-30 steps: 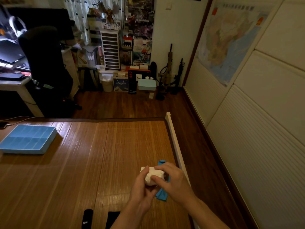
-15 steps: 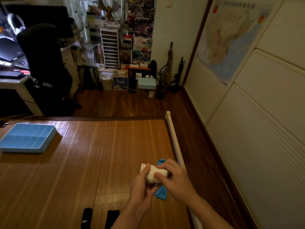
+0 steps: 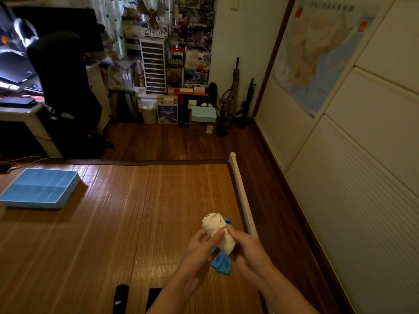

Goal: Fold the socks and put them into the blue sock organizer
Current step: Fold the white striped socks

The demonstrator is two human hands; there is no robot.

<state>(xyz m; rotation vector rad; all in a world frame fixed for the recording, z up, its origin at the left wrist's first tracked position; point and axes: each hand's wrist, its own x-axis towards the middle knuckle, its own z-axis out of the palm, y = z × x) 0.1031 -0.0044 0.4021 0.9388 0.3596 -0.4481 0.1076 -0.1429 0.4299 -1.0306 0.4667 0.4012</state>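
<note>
A rolled white sock bundle is held up above the bamboo mat at the lower right. My left hand grips it from the left with the thumb across it, and my right hand holds its lower end from the right. Under my hands a blue sock lies flat on the mat, partly hidden. Two black socks lie at the bottom edge. The blue sock organizer, with its divided compartments, sits at the far left of the mat.
A white rail borders the mat's right side, with dark wood floor beyond. A black chair and desk stand at the back left. Boxes, a drawer unit and a bin line the far wall. A cable and phone lie near the organizer.
The white sock bundle has been lifted and turned more upright, its rolled end now sticking up above my fingers. My right hand has shifted from on top of it to its lower right end.
</note>
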